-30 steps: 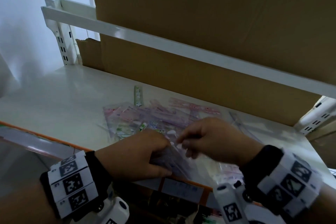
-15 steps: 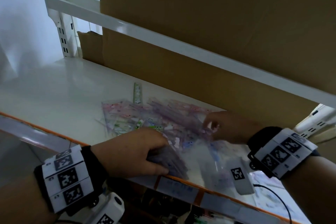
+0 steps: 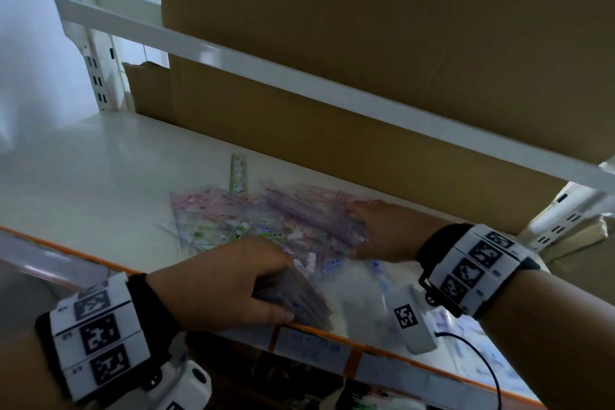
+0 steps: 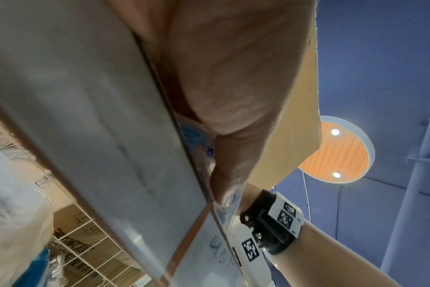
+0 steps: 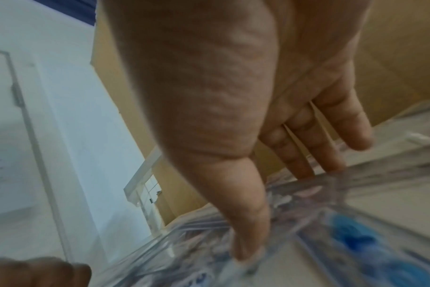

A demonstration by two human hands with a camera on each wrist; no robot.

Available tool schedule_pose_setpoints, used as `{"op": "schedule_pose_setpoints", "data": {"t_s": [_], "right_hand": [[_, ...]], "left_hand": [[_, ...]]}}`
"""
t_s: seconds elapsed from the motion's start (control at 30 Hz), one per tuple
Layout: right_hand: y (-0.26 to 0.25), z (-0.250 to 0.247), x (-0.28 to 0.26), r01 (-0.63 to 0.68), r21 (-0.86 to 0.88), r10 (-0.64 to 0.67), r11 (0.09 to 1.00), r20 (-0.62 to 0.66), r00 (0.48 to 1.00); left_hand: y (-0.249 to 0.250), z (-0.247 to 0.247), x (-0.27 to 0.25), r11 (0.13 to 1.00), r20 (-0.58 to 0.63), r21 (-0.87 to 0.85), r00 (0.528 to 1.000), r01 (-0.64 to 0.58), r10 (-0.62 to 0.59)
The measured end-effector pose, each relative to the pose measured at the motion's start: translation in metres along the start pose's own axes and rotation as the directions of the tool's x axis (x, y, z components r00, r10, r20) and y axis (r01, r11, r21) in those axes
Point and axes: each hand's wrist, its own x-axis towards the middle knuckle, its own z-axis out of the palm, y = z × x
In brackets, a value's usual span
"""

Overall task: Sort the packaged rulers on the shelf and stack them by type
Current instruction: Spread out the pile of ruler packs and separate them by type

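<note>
Head view: the left hand (image 3: 219, 280) clamps a stack of purple rulers (image 3: 296, 301) at the shelf (image 3: 83, 170) front edge; beyond it, the right hand (image 3: 382, 230) lies flat on the loose pile (image 3: 253, 220).

Right wrist: fingers (image 5: 331, 139) straight, together (pinch one matching packet only).

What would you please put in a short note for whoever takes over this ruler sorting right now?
Left hand: grips a stack of purple rulers at the shelf's front edge.
Right hand: open, fingers straight, reaching onto the mixed pile.
One green ruler lies apart behind the pile.
Done: one stack started.
Left: most of the pile is still unsorted.
</note>
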Motion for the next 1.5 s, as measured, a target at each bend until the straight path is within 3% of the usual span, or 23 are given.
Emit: {"op": "schedule_pose_setpoints", "data": {"t_s": [0.1, 0.27, 0.37, 0.47, 0.63, 0.73, 0.97, 1.03, 1.13, 1.3, 1.43, 1.5], "right_hand": [[-0.013, -0.008, 0.011, -0.027, -0.009, 0.027, 1.000, 0.061, 0.998], [-0.015, -0.010, 0.020, -0.128, 0.232, 0.110, 0.964, 0.091, 0.990], [-0.006, -0.012, 0.020, -0.192, 0.480, 0.187, 0.856, 0.060, 0.981], [0.006, -0.016, 0.017, -0.175, 0.664, 0.196, 0.727, 0.044, 0.980], [0.026, -0.016, 0.004, -0.101, 0.778, 0.162, 0.621, -0.001, 0.987], [0.040, -0.014, -0.006, -0.124, 0.821, 0.201, 0.557, 0.012, 0.979], [0.076, 0.003, -0.036, -0.212, 0.828, 0.322, 0.519, 0.041, 0.946], [0.084, 0.007, -0.043, -0.270, 0.804, 0.345, 0.530, 0.086, 0.935], [0.097, 0.013, -0.050, -0.348, 0.693, 0.412, 0.631, 0.080, 0.908], [0.107, 0.015, -0.048, -0.340, 0.509, 0.397, 0.791, -0.005, 0.918], [0.111, 0.009, -0.040, -0.356, 0.557, 0.460, 0.750, -0.053, 0.886], [0.110, 0.005, -0.038, -0.411, 0.449, 0.484, 0.794, -0.056, 0.873]], "left_hand": [[-0.001, 0.000, 0.000, 1.000, 0.001, 0.004, 1.000, -0.002, 0.002], [0.000, 0.000, -0.001, 1.000, 0.013, 0.022, 1.000, -0.005, 0.005], [-0.001, 0.001, -0.001, 1.000, -0.007, 0.029, 1.000, -0.009, 0.009], [-0.001, 0.001, -0.002, 1.000, -0.001, 0.027, 1.000, -0.003, 0.003], [-0.003, 0.002, -0.001, 0.999, 0.003, 0.033, 1.000, 0.013, -0.013], [-0.004, 0.003, 0.000, 0.999, 0.012, 0.029, 1.000, 0.015, -0.015], [-0.004, 0.004, 0.001, 0.999, 0.017, 0.034, 0.999, 0.035, -0.035], [-0.004, 0.003, 0.002, 0.999, 0.031, 0.017, 0.998, 0.051, -0.051], [-0.004, 0.003, 0.002, 0.999, 0.035, 0.004, 0.998, 0.048, -0.048], [-0.004, 0.003, 0.003, 0.999, 0.034, 0.000, 0.998, 0.049, -0.049], [-0.003, 0.003, 0.002, 0.999, 0.030, 0.001, 0.998, 0.048, -0.048], [-0.002, 0.002, 0.002, 0.999, 0.034, -0.006, 0.998, 0.053, -0.053]]}}
